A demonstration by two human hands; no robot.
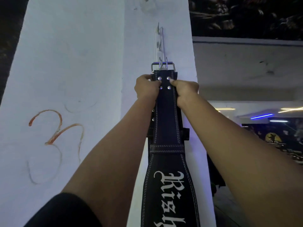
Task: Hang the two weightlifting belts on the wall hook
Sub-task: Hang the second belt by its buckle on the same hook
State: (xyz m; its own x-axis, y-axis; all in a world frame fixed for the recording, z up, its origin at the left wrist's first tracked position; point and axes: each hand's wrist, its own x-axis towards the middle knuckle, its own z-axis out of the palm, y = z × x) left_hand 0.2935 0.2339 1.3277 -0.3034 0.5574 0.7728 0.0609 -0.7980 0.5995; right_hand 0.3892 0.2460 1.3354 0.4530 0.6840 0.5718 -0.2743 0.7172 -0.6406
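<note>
White painted pillar filled the left and centre, scuffed, with a red-orange scrawled mark on its left face and faint grey curved lines below that. Dark patterned mural sat top right above a white beam. Blue light strip and warm ceiling strips glowed far right. Yellow round logo showed on a dark wall there.

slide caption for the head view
Both hands lift a black leather belt's steel buckle toward the wall hook.
</note>
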